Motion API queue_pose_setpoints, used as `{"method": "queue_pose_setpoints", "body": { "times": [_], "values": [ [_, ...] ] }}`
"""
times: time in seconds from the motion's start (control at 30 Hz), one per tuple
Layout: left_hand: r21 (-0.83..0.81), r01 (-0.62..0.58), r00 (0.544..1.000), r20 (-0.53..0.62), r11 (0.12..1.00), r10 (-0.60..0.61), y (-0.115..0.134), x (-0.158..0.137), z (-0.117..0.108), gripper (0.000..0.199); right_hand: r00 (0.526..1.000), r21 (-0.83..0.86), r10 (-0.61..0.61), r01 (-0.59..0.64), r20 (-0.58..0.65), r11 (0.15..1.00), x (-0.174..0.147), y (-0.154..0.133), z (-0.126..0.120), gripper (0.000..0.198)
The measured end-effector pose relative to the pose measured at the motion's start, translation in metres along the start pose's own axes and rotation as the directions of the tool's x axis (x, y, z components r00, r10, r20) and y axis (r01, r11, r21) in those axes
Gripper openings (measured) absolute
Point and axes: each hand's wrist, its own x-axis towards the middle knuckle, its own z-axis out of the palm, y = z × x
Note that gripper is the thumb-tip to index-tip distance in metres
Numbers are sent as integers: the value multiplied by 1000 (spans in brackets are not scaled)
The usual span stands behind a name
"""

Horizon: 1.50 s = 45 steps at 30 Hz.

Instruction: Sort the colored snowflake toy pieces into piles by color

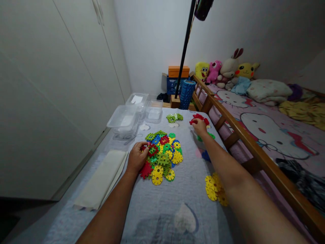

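Note:
A mixed pile of plastic interlocking pieces (164, 158), in red, yellow, green and blue, lies mid-table. At its left edge my left hand (137, 156) is closed, with a red square piece (152, 150) at its fingertips. My right hand (199, 127) reaches to the far right, its fingers pinched on a red piece at a small heap of red pieces (200, 117); the fingertips partly cover it. Light green square pieces (174, 118) form another heap at the back. Yellow notched discs (215, 188) lie together near my right forearm, which partly hides green (211, 136) and blue pieces (206, 155).
Clear plastic boxes (123, 117) stand at the back left, beyond a folded cream cloth (103, 179). A wooden bed rail (230, 130) runs along the right side. Behind the table rise a black pole (185, 47) and a blue foam roller (187, 95).

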Motion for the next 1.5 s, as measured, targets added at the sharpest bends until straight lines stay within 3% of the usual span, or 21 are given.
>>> {"method": "queue_pose_setpoints", "body": {
  "times": [0.17, 0.33, 0.77, 0.9, 1.0, 1.07, 1.1, 1.17, 1.2, 1.27, 1.5],
  "values": [
    [1, 0, 1000, 1, 1000, 0, -3, 0, 1, 27, 962, -48, 174, -188, -209, 981, 19, 40, -24, 35],
    [1, -5, 1000, 10, 1000, 5, -2, -1, 0, 27, 927, -37, 295, -312, -233, 950, 29, 55, -31, 36],
    [-14, 0, 1000, 21, 1000, 0, 3, -1, -2, 26, 913, 10, 332, -339, -239, 941, 29, 57, -32, 31],
    [-15, -9, 1000, 19, 1000, 9, 1, -2, -1, 25, 940, 18, 223, -226, -258, 974, 16, 36, -32, 29],
    [-11, -13, 1000, 21, 1000, 13, 2, -2, -1, 25, 987, 77, 66, -56, -145, 995, -3, 8, -24, 22],
    [-6, -14, 1000, 21, 1000, 14, 3, -2, -1, 25, 998, 127, -47, 41, 47, 991, -21, -15, -16, 17],
    [-4, -15, 1000, 21, 1000, 15, 3, -2, -1, 25, 980, 145, -99, 73, 175, 987, -30, -27, -12, 14],
    [1, -16, 1000, 21, 1000, 16, 3, -2, -2, 25, 882, 176, -191, 126, 431, 976, -48, -51, -3, 12],
    [3, -17, 1000, 22, 1000, 17, 3, -2, -2, 25, 834, 186, -231, 157, 502, 970, -56, -62, 0, 12],
    [7, -23, 999, 24, 1000, 22, 3, -2, -2, 26, 793, 162, -266, 212, 548, 964, -70, -80, 8, 13],
    [36, -58, 998, 33, 998, 57, 1, -1, -2, 25, 820, -71, -213, 294, 531, 953, -93, -112, 36, 20]
  ]
}}
